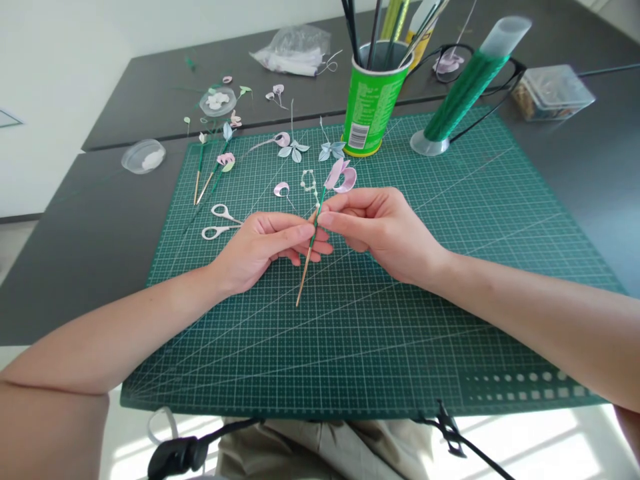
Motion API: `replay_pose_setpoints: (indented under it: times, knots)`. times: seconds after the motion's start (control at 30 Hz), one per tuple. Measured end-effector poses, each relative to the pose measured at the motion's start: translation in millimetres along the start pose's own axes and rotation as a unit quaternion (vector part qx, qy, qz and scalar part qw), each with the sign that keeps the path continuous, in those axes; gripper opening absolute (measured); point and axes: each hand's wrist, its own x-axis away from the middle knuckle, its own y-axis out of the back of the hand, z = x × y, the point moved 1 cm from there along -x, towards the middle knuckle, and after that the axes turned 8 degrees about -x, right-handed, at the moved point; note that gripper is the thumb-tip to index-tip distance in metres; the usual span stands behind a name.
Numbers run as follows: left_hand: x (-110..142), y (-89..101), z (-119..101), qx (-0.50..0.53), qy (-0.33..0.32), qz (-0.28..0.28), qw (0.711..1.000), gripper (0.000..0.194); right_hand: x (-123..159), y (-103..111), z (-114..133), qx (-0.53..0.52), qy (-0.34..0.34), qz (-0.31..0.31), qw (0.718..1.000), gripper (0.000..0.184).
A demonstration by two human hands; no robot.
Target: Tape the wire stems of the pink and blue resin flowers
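Observation:
Between my two hands is a thin flower stem [307, 265], green in its upper part and bare copper-coloured at the lower end, tilted over the mat. Pink petals [341, 176] sit at its top. My left hand [273, 243] pinches the stem between thumb and fingers, near where the green ends. Just above, my right hand [375, 223] pinches the green part with thumb and forefinger. A loop of pale beads [309, 180] shows beside the petals; whether it joins the stem I cannot tell. White-handled scissors [220, 223] lie by my left hand, their blades partly hidden.
A green cutting mat [400, 347] lies under my hands. Behind stand a green can [373, 100] of sticks and a tilted tube of green wire [467, 87]. Blue petal clusters [293, 151], finished-looking stems [201, 167], small dishes [143, 157], glasses [510, 73] and a clear box [555, 93] lie around.

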Motion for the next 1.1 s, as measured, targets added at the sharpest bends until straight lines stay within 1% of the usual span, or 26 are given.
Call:
replay_pose_setpoints:
  times: [0.23, 0.43, 0.57, 0.77, 0.93, 1.1]
  knots:
    - [-0.9, 1.7, 1.2, -0.033, -0.026, -0.017, 0.999, 0.033, 0.3, -0.7, 0.9, -0.001, 0.001, -0.016, 1.0, 0.022]
    - [0.1, 1.8, 0.9, -0.039, -0.044, -0.015, 0.998, 0.03, 0.7, 0.3, -0.3, 0.011, -0.001, -0.018, 1.0, 0.021]
    - [0.7, 1.1, 1.4, -0.034, -0.05, -0.012, 0.998, 0.028, 0.9, -0.2, 0.1, 0.033, -0.001, -0.023, 0.999, 0.022]
    - [0.5, 0.2, 1.3, -0.049, -0.051, -0.021, 0.997, 0.033, 2.2, 0.8, 1.1, 0.077, 0.019, -0.032, 0.996, 0.021]
    - [-1.2, -0.6, 0.9, -0.061, -0.053, -0.035, 0.996, 0.039, 3.8, 2.7, 0.1, 0.131, 0.019, -0.051, 0.99, 0.022]
    - [-2.6, -1.5, 0.3, -0.06, -0.057, -0.048, 0.995, 0.041, 4.5, 2.3, -1.1, 0.154, 0.029, -0.058, 0.986, 0.024]
